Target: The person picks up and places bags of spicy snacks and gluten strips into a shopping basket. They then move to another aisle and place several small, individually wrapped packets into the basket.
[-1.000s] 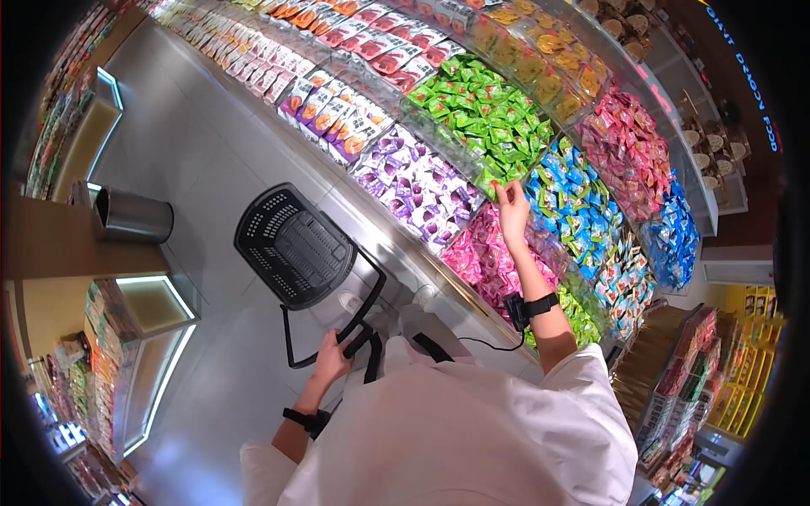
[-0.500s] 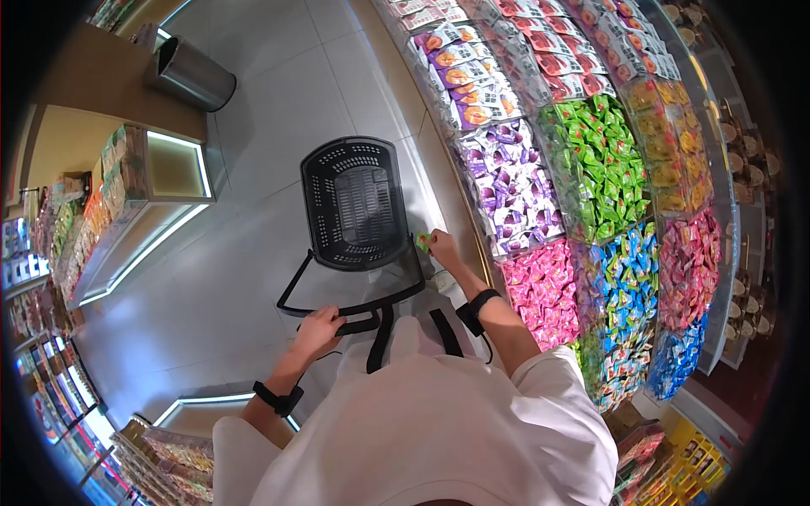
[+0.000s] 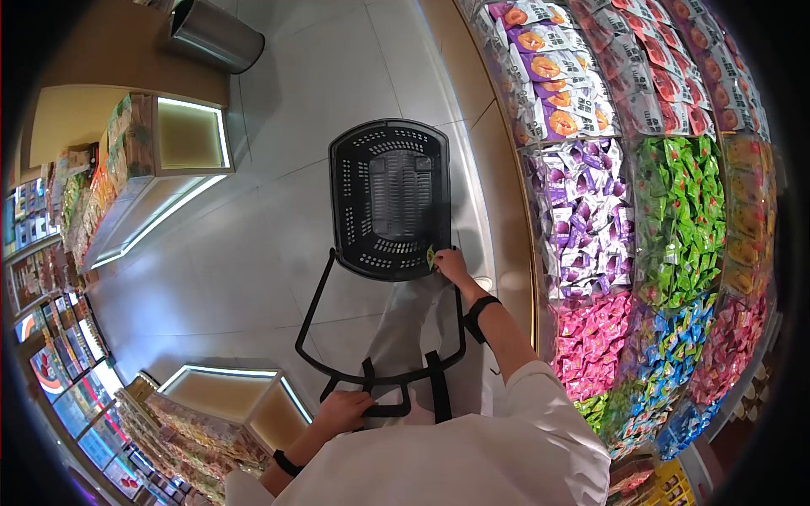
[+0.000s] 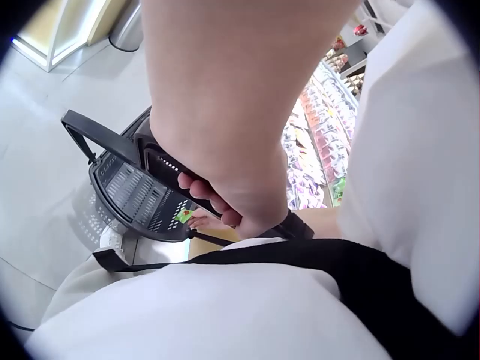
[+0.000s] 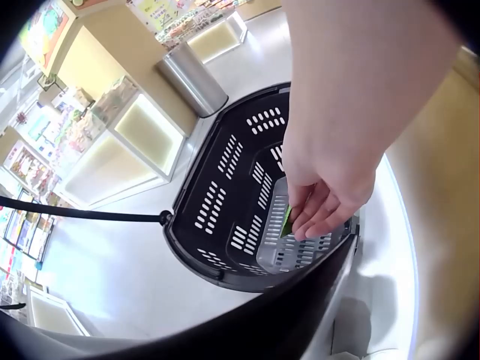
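My left hand [image 3: 344, 411] grips the handle [image 3: 390, 411] of a black plastic shopping basket [image 3: 339, 198], its fingers curled round the bar in the left wrist view. The basket hangs in front of my legs, and nothing lies on its slotted floor. At the basket's near right rim, my right hand [image 3: 451, 264] pinches a small green candy packet [image 3: 430, 256] between thumb and fingertips. In the right wrist view that hand reaches over the basket opening, with only an edge of the green packet [image 5: 287, 223] showing past the fingers.
Along the right runs a display of bins with purple-white packets [image 3: 588, 219], green packets [image 3: 682, 219] and pink packets [image 3: 591, 346]. A metal trash bin [image 3: 218, 35] stands at the upper left. Lit display counters [image 3: 192, 135] line the left side over grey floor tiles [image 3: 278, 219].
My right hand has moved from the green packets' bin to the basket rim, carrying one green packet. The view has turned, and the candy display now lies farther right.
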Demonstrator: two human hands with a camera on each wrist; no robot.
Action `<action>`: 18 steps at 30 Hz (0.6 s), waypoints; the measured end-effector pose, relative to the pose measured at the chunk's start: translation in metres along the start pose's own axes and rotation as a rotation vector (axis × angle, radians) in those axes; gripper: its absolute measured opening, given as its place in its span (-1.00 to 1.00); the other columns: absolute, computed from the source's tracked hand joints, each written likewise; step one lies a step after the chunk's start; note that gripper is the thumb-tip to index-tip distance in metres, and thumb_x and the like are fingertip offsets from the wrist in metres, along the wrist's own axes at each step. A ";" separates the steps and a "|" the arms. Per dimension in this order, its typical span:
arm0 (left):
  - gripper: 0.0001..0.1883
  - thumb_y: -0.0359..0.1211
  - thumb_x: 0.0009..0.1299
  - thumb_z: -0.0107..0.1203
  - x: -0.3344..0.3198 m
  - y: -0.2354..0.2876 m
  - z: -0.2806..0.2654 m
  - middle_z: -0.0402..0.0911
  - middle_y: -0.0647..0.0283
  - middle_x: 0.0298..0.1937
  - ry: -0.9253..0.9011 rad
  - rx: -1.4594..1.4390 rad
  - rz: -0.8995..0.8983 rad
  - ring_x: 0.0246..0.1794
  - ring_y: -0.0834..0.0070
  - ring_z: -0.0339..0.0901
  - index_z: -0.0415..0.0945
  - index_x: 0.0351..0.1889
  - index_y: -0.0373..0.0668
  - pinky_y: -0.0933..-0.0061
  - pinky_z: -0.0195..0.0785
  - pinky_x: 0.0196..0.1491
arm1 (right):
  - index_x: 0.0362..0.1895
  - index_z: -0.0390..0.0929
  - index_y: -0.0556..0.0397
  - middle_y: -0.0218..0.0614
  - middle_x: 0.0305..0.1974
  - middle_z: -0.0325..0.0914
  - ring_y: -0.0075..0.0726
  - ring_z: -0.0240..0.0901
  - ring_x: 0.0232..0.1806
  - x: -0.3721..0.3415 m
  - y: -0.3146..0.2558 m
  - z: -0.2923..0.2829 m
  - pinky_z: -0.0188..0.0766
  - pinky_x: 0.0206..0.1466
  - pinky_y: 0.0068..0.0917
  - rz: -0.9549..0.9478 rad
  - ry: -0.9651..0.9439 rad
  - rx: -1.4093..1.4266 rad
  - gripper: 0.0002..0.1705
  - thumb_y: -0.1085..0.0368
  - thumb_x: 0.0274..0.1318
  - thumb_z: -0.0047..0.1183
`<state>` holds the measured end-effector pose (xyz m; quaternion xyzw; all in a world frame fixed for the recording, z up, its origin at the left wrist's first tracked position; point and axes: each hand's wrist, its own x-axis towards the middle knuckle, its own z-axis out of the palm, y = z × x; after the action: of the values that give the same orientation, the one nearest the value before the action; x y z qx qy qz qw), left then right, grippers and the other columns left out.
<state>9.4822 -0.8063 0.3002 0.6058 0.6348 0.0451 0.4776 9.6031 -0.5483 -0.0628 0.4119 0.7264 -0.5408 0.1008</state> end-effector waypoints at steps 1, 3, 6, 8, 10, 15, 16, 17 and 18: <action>-0.71 -0.37 -0.11 0.13 0.002 0.000 0.001 0.42 0.36 -0.44 -0.003 -0.020 -0.003 -0.40 0.42 0.48 0.44 -0.36 -0.08 0.42 0.35 -0.40 | -0.54 0.48 0.23 -0.21 -0.66 0.48 -0.36 0.47 -0.63 0.011 0.010 0.005 0.38 -0.50 -0.44 0.002 0.010 0.024 -0.81 0.35 -0.02 -0.05; -0.71 -0.36 -0.12 0.14 0.003 -0.001 0.003 0.41 0.36 -0.45 -0.012 -0.058 -0.009 -0.40 0.43 0.48 0.44 -0.36 -0.08 0.43 0.36 -0.40 | -0.55 0.48 0.24 -0.20 -0.65 0.48 -0.37 0.46 -0.63 0.029 0.035 0.018 0.39 -0.50 -0.44 0.010 0.030 0.076 -0.80 0.36 -0.01 -0.08; -0.71 -0.36 -0.12 0.15 0.006 -0.004 0.002 0.41 0.37 -0.46 -0.037 -0.020 -0.017 -0.41 0.46 0.49 0.45 -0.37 -0.07 0.43 0.37 -0.40 | -0.52 0.48 0.22 -0.24 -0.64 0.47 -0.39 0.42 -0.64 0.045 0.058 0.023 0.38 -0.52 -0.47 0.088 0.072 0.145 -0.83 0.41 0.00 -0.14; -0.73 -0.37 -0.11 0.14 0.007 0.000 -0.006 0.41 0.36 -0.47 -0.035 -0.031 -0.006 -0.41 0.46 0.48 0.45 -0.39 -0.08 0.42 0.37 -0.42 | -0.49 0.48 0.20 -0.26 -0.63 0.46 -0.40 0.42 -0.64 0.040 0.056 0.016 0.36 -0.54 -0.50 0.137 0.089 0.206 -0.84 0.42 0.01 -0.15; -0.75 -0.37 -0.11 0.12 0.007 0.002 -0.007 0.40 0.36 -0.47 -0.041 -0.019 0.000 -0.42 0.45 0.48 0.44 -0.40 -0.09 0.42 0.37 -0.43 | -0.49 0.48 0.20 -0.26 -0.63 0.46 -0.40 0.42 -0.64 0.025 0.041 -0.002 0.36 -0.54 -0.51 0.159 0.071 0.290 -0.83 0.41 0.01 -0.16; -0.78 -0.37 -0.10 0.12 0.015 0.002 -0.027 0.40 0.33 -0.49 0.013 0.042 0.033 -0.46 0.41 0.48 0.41 -0.46 -0.13 0.40 0.36 -0.46 | -0.46 0.50 0.21 -0.24 -0.62 0.48 -0.43 0.42 -0.65 -0.014 0.011 -0.062 0.35 -0.59 -0.57 0.236 0.023 0.377 -0.80 0.38 0.03 -0.17; -0.77 -0.35 -0.09 0.14 0.018 0.000 -0.031 0.40 0.32 -0.51 0.075 0.062 0.048 -0.49 0.39 0.47 0.40 -0.46 -0.15 0.39 0.35 -0.48 | -0.41 0.51 0.21 -0.22 -0.59 0.50 -0.46 0.43 -0.65 -0.029 -0.006 -0.083 0.34 -0.60 -0.61 0.265 0.034 0.401 -0.80 0.38 0.04 -0.17; -0.77 -0.33 -0.07 0.16 0.023 0.000 -0.043 0.40 0.31 -0.52 0.098 0.099 0.058 -0.51 0.36 0.48 0.40 -0.46 -0.15 0.39 0.35 -0.50 | -0.40 0.51 0.20 -0.23 -0.58 0.51 -0.47 0.43 -0.65 -0.037 -0.007 -0.095 0.34 -0.60 -0.61 0.270 0.064 0.420 -0.80 0.38 0.05 -0.17; -0.76 -0.32 -0.07 0.17 0.030 0.002 -0.057 0.41 0.30 -0.51 0.109 0.114 0.047 -0.51 0.36 0.48 0.41 -0.45 -0.15 0.38 0.35 -0.49 | -0.39 0.51 0.19 -0.24 -0.58 0.51 -0.49 0.43 -0.64 -0.047 -0.007 -0.108 0.34 -0.60 -0.61 0.275 0.095 0.438 -0.80 0.38 0.06 -0.17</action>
<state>9.4519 -0.7519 0.3157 0.6433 0.6470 0.0532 0.4059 9.6608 -0.4779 0.0127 0.5435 0.5332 -0.6465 0.0475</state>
